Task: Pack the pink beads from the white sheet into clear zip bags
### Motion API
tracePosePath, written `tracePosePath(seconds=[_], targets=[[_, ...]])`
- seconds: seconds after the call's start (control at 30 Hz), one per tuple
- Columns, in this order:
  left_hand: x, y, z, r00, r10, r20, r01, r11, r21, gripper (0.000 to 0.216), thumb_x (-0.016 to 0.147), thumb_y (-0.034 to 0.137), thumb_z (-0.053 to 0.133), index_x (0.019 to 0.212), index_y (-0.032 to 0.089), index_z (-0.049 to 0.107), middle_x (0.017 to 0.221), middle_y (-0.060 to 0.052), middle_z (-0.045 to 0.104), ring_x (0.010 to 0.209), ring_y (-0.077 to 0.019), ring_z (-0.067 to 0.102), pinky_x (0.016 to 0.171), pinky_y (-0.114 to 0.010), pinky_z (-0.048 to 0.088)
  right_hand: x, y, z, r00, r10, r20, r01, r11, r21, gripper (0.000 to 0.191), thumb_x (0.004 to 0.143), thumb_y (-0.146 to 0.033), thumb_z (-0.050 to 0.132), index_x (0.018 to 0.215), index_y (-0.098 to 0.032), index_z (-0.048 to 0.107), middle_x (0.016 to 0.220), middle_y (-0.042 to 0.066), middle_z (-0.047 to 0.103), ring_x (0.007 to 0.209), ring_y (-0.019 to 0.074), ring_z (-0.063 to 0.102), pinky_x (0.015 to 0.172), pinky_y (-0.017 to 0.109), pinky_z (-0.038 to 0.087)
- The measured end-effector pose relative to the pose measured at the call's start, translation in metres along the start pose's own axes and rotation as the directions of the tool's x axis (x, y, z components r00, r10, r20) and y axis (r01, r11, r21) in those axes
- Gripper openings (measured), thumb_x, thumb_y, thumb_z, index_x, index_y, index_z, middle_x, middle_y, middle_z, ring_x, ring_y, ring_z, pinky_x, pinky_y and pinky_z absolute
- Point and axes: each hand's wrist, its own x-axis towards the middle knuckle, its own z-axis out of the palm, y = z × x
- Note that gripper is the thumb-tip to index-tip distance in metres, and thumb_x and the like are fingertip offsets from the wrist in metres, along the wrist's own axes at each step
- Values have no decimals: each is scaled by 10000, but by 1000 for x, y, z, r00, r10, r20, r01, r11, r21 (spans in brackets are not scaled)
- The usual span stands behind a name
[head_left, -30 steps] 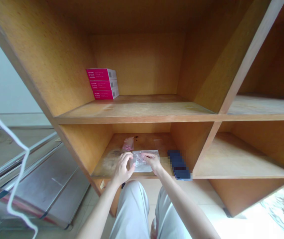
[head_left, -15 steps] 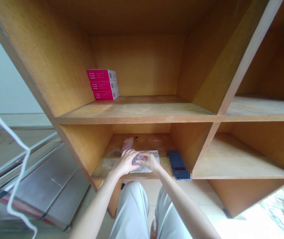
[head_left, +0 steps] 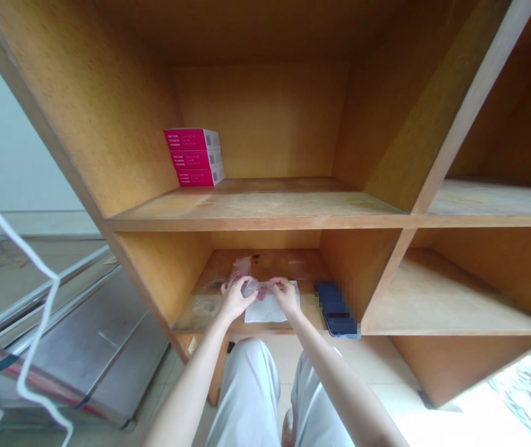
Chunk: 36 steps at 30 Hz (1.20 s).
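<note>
- The left hand (head_left: 236, 300) pinches a clear thing (head_left: 249, 287); the right hand (head_left: 287, 298) has fingertips bunched, on what I can't tell.
- Pink bits (head_left: 262, 294) sit between them, over the sheet (head_left: 270, 312); a loose pinch could scatter those.
- Bag (head_left: 241, 267) just behind the left hand: a backward nudge could shove it.

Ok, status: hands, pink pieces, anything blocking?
Left hand holding clear plastic. Right hand nearby, grip unclear. Pink pieces between hands, white sheet beneath. Dark item off right, clear of hands.
</note>
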Motion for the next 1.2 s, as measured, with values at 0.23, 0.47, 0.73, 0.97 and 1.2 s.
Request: tracePosePath(seconds=[0.23,0.47,0.73,0.97,1.2], targets=[[2,-19,42,987,-73,-142,75,997,7,299,673,284,577,960,229,511,989,-26,613,968,-231,527,883,-423,297,5,28,11,999,-11,-52,-2,969,-247,188,689,-141,453,797,-144,606,820,72,609,755,166,565,703,258,439],[-2,-42,72,985,-29,-168,21,999,-48,383,773,391,472,1081,167,428,1061,-107,565,996,-239,520,865,-397,365,6,34,18,998,-37,51,55,902,-429,128,659,-93,513,689,-137,629,746,74,603,721,167,557,696,238,428],[-3,-47,74,987,-50,-155,34,994,-100,427,789,447,433,1096,152,403,1035,-124,554,984,-226,539,854,-384,407,5,24,17,998,-5,69,38,872,-488,183,672,-47,478,635,-141,631,711,75,614,714,164,559,692,226,421],[-4,-51,77,987,-29,-159,8,991,-131,426,792,448,430,1096,153,386,1033,-118,549,983,-222,538,855,-384,413,7,27,18,996,83,25,-60,869,-490,182,641,-45,472,658,-130,632,745,86,635,722,168,577,681,227,423],[-4,-50,76,989,-14,-146,-8,990,-143,391,794,405,438,1089,156,372,1034,-115,542,992,-220,535,845,-382,422,17,1,23,994,91,56,-69,949,-307,183,649,-104,458,670,-149,634,726,54,660,703,156,601,654,227,449]])
